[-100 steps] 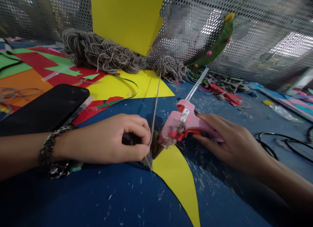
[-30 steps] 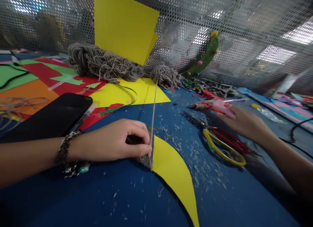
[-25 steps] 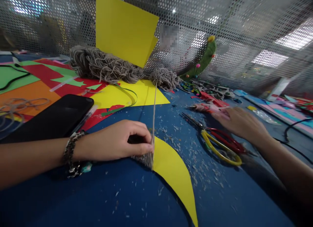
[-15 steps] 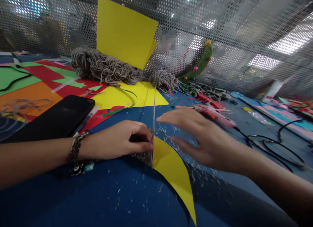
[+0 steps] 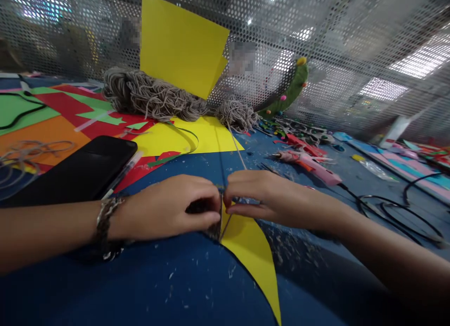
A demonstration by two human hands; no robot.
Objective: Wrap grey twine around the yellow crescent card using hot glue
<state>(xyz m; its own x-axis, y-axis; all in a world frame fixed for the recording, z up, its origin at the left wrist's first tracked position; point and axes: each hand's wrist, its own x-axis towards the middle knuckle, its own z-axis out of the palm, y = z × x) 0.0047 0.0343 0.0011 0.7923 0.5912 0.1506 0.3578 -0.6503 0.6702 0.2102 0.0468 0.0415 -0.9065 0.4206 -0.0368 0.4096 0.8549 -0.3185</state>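
My left hand (image 5: 168, 211) is curled shut on the yarn-wrapped end of a curved yellow paper piece (image 5: 251, 251) lying on the blue table (image 5: 158, 288). My right hand (image 5: 274, 199) meets it from the right, its fingertips pinched on the grey yarn strand (image 5: 236, 150). That strand runs back to the grey yarn heaps (image 5: 154, 94). The pink glue gun (image 5: 309, 162) lies on the table beyond my right hand, untouched.
A black phone (image 5: 77, 169) and a pen lie at the left on coloured paper sheets (image 5: 52, 115). A yellow sheet (image 5: 181, 40) leans on the perforated metal screen. Black cables (image 5: 397, 209) and paper scraps lie at the right.
My right hand set the glue gun down at the right, came back left and pinched the yarn strand beside my left hand. The left hand stayed put.
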